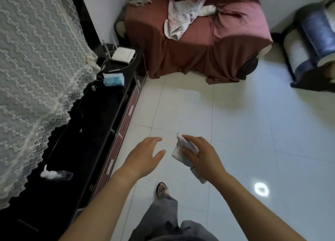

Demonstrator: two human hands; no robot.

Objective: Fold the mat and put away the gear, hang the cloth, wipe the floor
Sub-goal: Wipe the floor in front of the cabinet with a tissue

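My right hand [201, 154] grips a crumpled white cloth [176, 153] in the air above the glossy white tiled floor [244, 128]. The cloth bunches out past my fingers on the left and trails below my palm. My left hand [146, 153] hovers just left of the cloth, fingers relaxed and spread, holding nothing. A narrow gap separates it from the cloth. My foot in a sandal [161, 190] stands on the tiles below the hands.
A long black low cabinet [87, 132] runs along the left, partly under a lace cover [36, 77]; on it are a router [123, 55] and a tissue box [113, 79]. A sofa under a maroon cover [195, 47] stands ahead, a floral cloth [179, 19] on it. A blue-and-white chair [311, 41] is at far right.
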